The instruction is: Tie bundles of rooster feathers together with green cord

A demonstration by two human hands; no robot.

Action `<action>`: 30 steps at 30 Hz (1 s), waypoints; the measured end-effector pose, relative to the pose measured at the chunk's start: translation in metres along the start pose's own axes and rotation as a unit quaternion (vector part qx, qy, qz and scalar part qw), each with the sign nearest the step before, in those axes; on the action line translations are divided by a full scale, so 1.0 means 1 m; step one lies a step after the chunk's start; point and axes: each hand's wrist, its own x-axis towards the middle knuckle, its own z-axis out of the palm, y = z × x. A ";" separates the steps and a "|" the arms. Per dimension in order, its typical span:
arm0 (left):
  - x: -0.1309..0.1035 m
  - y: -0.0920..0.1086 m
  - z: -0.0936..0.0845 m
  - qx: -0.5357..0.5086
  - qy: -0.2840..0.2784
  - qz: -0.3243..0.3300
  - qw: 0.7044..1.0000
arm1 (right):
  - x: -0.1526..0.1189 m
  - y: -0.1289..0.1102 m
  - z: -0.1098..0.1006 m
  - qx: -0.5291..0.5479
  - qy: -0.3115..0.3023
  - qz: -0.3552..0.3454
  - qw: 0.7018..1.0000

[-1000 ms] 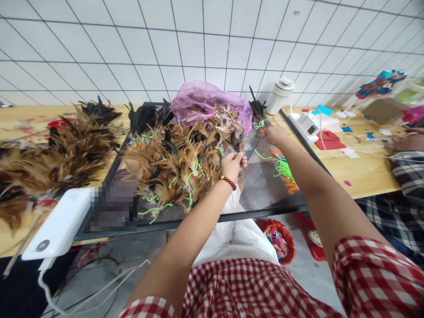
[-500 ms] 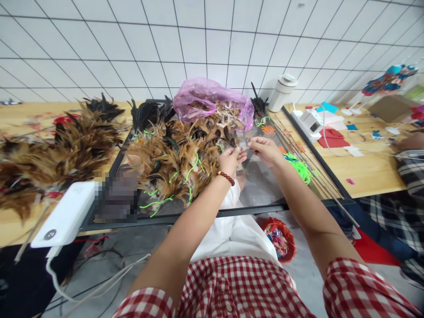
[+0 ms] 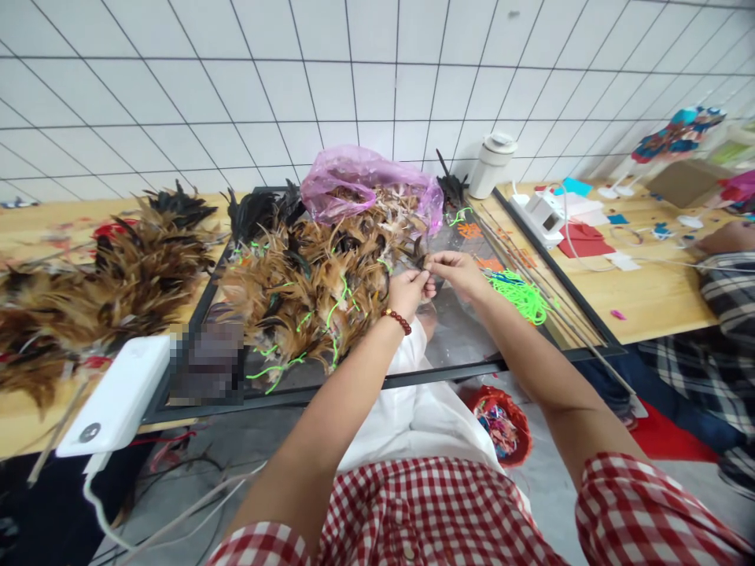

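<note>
My left hand, a beaded bracelet at its wrist, is closed in a pinch at the right edge of the feather pile. A small dark brown feather sticks up from its fingertips. My right hand meets it there, thumb and finger pinched together; whatever is between them is too small to make out. Brown feathers with bright green cord pieces among them lie heaped to the left. Behind the heap, a pink plastic bag spills more feathers.
A black-edged board lies under the work. Green cords and thin sticks rest at right, near a white bottle and a power strip. A power bank overhangs the left edge. A person's plaid sleeve is far right.
My right hand has moved left, closing the gap to my left hand, and the fingertips now meet. My left fingers have curled in more. The camera view has shifted slightly.
</note>
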 end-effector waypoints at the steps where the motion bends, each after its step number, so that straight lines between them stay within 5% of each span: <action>1: 0.000 0.000 -0.001 0.005 -0.005 0.001 1.000 | 0.002 -0.003 -0.009 -0.041 0.005 -0.011 0.999; 4: 0.000 0.000 -0.001 -0.001 -0.018 0.002 1.000 | 0.010 -0.014 -0.051 -0.259 0.093 -0.021 0.961; 6: 0.000 0.000 -0.001 -0.002 -0.021 0.001 1.000 | 0.014 -0.021 -0.080 -0.439 0.142 0.025 0.887; 9: 0.000 0.001 0.002 0.000 -0.006 0.000 1.000 | 0.015 -0.022 -0.107 -0.591 0.107 0.103 0.793; 13: 0.000 0.002 0.004 -0.005 0.004 0.000 1.000 | 0.020 -0.008 -0.108 -0.634 0.078 0.140 0.756; 19: 0.000 0.003 0.003 -0.015 0.005 0.007 1.000 | 0.035 0.003 -0.093 -0.578 0.069 0.112 0.806; 24: 0.003 0.001 0.003 -0.031 0.010 -0.003 0.999 | 0.023 -0.014 -0.077 -0.175 0.033 0.014 0.984; 27: 0.003 0.000 0.004 -0.045 0.009 -0.005 0.999 | 0.013 -0.024 -0.058 0.015 -0.001 0.009 1.000; 30: 0.000 0.002 0.003 -0.058 0.005 -0.002 0.998 | 0.008 -0.028 -0.036 0.079 -0.003 0.037 0.996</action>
